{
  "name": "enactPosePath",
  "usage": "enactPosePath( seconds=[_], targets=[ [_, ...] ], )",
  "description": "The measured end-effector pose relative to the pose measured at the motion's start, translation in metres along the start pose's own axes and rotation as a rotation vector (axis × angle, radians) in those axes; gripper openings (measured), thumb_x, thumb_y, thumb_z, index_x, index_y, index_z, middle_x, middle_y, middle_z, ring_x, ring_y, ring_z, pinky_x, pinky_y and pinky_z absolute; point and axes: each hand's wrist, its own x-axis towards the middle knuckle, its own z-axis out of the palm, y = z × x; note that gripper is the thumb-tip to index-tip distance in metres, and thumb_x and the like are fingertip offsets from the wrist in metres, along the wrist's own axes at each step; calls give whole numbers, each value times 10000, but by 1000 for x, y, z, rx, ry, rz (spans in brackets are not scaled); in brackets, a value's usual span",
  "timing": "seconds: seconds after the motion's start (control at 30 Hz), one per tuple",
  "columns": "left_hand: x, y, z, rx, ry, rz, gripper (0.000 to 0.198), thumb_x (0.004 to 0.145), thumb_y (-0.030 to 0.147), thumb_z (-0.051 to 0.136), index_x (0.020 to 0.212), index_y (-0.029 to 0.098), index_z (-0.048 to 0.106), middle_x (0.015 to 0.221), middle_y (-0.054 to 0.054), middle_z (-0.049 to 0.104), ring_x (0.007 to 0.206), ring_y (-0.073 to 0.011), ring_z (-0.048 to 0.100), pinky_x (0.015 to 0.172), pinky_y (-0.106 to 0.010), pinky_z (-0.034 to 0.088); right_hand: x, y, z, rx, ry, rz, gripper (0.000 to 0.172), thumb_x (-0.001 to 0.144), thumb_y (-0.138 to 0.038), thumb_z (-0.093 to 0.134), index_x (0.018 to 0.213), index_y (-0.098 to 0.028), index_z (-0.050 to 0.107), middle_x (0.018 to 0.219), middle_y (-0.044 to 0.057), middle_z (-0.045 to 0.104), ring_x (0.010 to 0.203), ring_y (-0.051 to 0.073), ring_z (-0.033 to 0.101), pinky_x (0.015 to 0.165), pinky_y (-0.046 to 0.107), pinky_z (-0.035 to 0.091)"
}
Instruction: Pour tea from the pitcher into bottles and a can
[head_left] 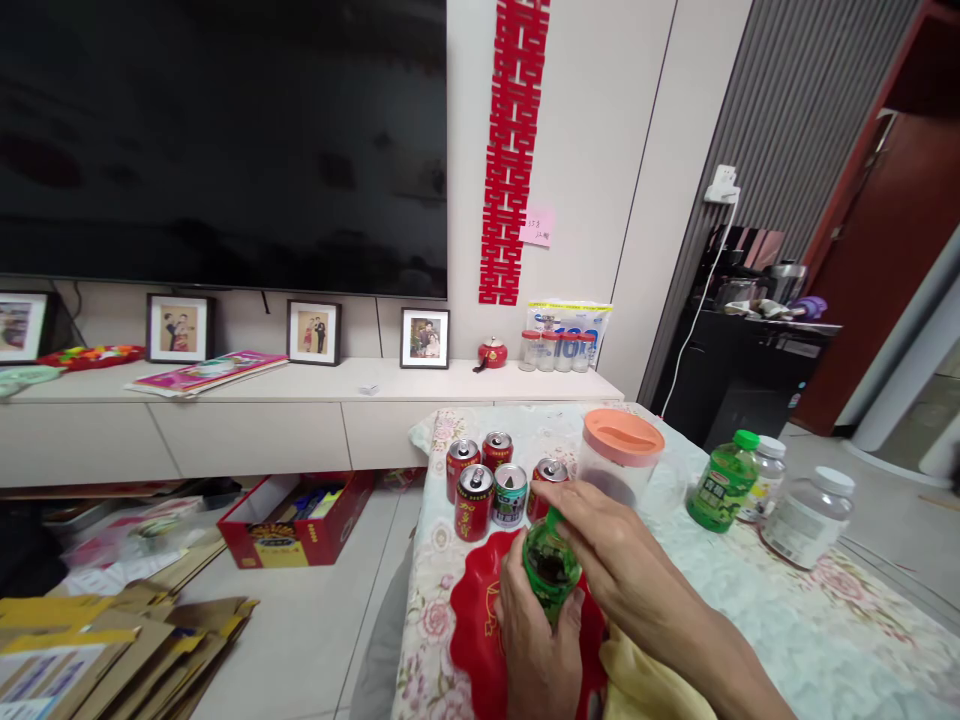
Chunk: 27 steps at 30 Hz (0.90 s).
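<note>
Within left fingers (514, 572), green bottle (550, 572) grasped above red tray (471, 612); cap (553, 520) partly covered by right fingers (586, 510), grip unclear; cans (474, 508) grouped beyond.

The front bottle (551, 575) is translucent green around a dark middle, with a green cap (553, 521). The scalloped tray (471, 605) is red, marked with golden-yellow lines. Four cans (474, 508) are red with silver tops, yellow lettering showing on the nearest; a fifth can (510, 497) mixes teal, black and white. The pitcher lid (624, 435) is peach-orange. The right-hand bottle (721, 490) is green, cap included; two jars (808, 520) have white lids. The surface (825, 640) is pale mint and cream, patterned with pink roses. The crumpled cloth (652, 685) is pale yellow.
</note>
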Motion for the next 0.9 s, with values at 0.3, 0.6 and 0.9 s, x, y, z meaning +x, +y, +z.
enactPosePath(
  seconds=[0.3,0.6,0.9],
  targets=[
    [1,3,1,-33,-7,-26,643,906,352,644,1516,262,463,1523,-163,643,1392,-377,620,1119,-556,514,4,10,9,-44,132,37,366,1039,-157,529,1352,-156,719,1077,126,711,1041,276,658,891,433,560],
    [7,18,-8,-20,-47,-85,601,898,395,659,1470,289,507,1499,-144,676,1345,-410,658,1097,-590,531,6,9,23,-8,310,53,250,990,-128,611,1177,-180,768,984,86,715,987,261,642,866,393,525],
    [12,25,-12,-19,-50,52,577,938,406,630,1454,192,489,1459,-233,665,1328,-385,664,1086,-553,530,8,0,27,-55,355,170,224,946,-121,694,1141,-199,771,1013,72,740,1016,262,632,925,401,493]
  ],
)
